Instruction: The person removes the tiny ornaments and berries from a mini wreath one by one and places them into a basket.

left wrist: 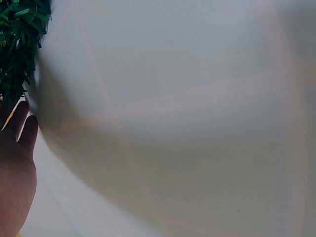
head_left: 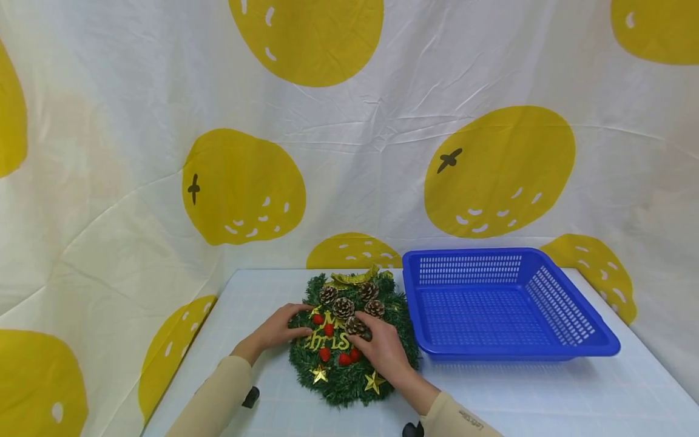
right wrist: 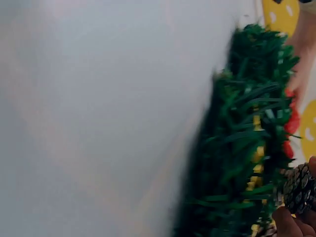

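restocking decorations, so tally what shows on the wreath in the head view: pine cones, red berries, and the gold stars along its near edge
Pine cones: 5
Red berries: 5
Gold stars, near edge: 2
Total in sight: 12

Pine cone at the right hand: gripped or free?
Gripped: right wrist view shows the right hand pinching the pine cone. Whether it's fixed to the wreath, I cannot tell.
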A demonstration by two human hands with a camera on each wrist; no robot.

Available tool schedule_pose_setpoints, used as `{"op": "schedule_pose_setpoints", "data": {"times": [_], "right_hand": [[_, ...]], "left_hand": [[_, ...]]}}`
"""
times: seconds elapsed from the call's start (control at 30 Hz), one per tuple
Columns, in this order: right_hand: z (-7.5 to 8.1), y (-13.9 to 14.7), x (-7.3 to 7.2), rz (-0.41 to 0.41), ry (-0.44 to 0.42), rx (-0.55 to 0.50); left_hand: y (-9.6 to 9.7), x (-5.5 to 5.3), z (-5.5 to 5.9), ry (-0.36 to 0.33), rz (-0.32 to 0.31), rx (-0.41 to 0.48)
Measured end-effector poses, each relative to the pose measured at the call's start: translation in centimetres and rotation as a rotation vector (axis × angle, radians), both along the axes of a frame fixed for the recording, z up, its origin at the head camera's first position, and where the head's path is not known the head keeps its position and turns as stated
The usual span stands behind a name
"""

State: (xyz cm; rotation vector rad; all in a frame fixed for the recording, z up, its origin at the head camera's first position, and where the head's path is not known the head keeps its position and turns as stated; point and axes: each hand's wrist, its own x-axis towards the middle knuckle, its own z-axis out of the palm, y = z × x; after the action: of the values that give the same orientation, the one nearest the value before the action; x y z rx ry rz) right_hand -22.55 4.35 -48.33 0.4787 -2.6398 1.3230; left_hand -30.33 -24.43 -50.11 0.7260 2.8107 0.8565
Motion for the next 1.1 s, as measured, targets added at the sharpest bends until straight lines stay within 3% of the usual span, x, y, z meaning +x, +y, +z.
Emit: {"op": "schedule_pose_setpoints", "data": {"times": [0.4,0.8,1.1], "right_hand": [[3.0,1.0,1.2,0.025,0.049,-0.041],[4.1,2.5,1.2,-0.061,0.121,0.016],[5.1,3.6,1.1,-0.073,0.155,-0.013]], "left_hand": [[-0.1,0.1,-0.2,-0.018,-0.01,0.018],[0.0,0.0,0.3,0.004,-0.02,0.006],[0.0,-0.2,-0.2,-0.01,-0.002,-0.014]]}}
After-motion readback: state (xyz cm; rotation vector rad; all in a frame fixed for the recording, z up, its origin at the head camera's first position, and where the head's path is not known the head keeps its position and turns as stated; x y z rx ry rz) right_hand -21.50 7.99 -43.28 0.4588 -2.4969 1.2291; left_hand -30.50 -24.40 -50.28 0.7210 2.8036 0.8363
